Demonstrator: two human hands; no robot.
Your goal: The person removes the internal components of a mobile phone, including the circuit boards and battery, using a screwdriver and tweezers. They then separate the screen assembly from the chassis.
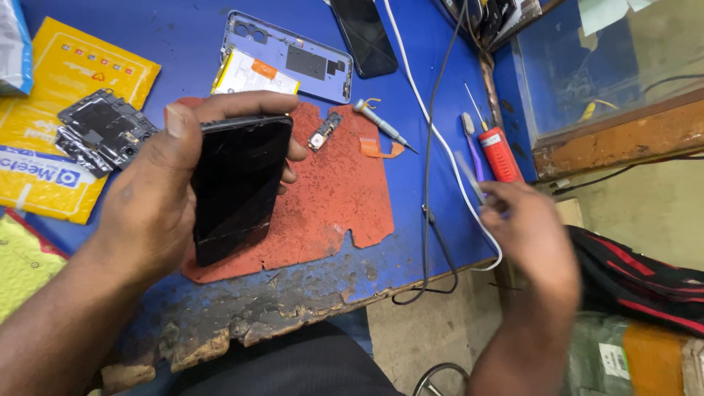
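Head view, looking down on a blue desk [183, 37] with a chipped, worn front edge. Left of centre, the left hand [158, 202] holds a black phone [235, 187] upright above a red work mat [330, 198]; its grip is wrapped around the phone, thumb along the top edge and fingertips [293, 150] curling around the right side. The phone's dark face is turned to the camera, with a crack line near its lower end.

At the right of the frame, the right hand [532, 231] is blurred beyond the desk's right edge. Its grip is pinched on a thin, pale tool [468, 172] that points up and to the left; what kind of tool it is cannot be told through the blur.

On the mat's upper part lies a small circuit part [325, 132], with a small screwdriver [381, 126] and an orange ribbon strip [381, 150] just beside it at the mat's upper right corner. Above the mat, in the upper middle, rests a pale blue phone back shell [293, 55] with a white battery [253, 75] in it, and a second dark phone [364, 33] lies further up. At the upper left, a black phone frame [103, 132] sits on a yellow padded envelope [66, 73]. A white cable [433, 125] and a black cable [427, 183] run down the desk's right side, near a red-handled tool [501, 152] and a purple toothbrush [471, 143].
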